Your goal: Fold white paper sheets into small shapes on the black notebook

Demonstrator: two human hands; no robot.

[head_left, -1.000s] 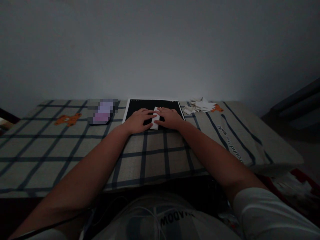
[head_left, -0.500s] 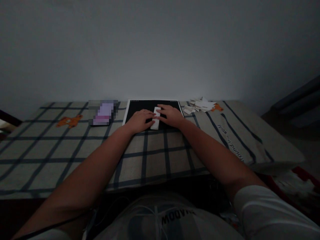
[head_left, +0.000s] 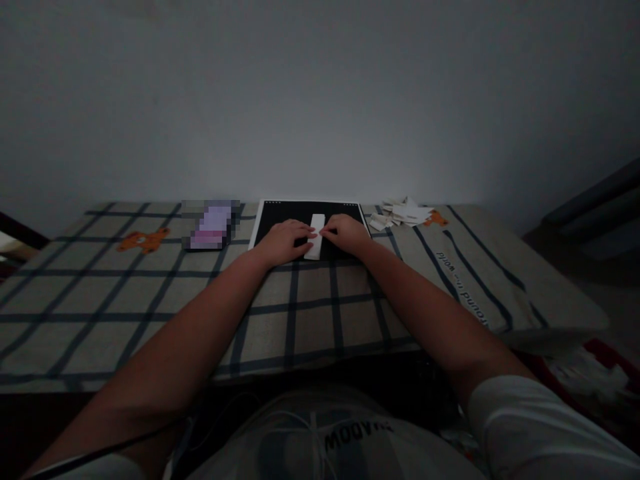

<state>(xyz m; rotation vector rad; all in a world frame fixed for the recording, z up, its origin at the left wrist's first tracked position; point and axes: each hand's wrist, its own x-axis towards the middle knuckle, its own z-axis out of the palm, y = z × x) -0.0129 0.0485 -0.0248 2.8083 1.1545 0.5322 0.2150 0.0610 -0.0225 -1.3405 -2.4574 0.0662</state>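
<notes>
A narrow white paper strip, seemingly folded, lies lengthwise away from me on a black sheet with a white border. My left hand rests palm down at its left, fingers stretched and thumb apart, with the fingertips touching the strip's left side. From the right, my right hand has thumb and forefinger brought together in a pinch at the strip's right edge, near its middle. Whether paper is between those two fingertips is hard to see in the dim light.
A phone with a blurred screen lies left of the black sheet. White paper scraps are heaped at the right. Beneath everything is a checked tablecloth with orange bear prints. A grey wall rises behind the table.
My right hand has drawn its fingers back from across the strip's upper part into a pinch at its right edge. More of the strip shows. My left hand stays almost in place.
</notes>
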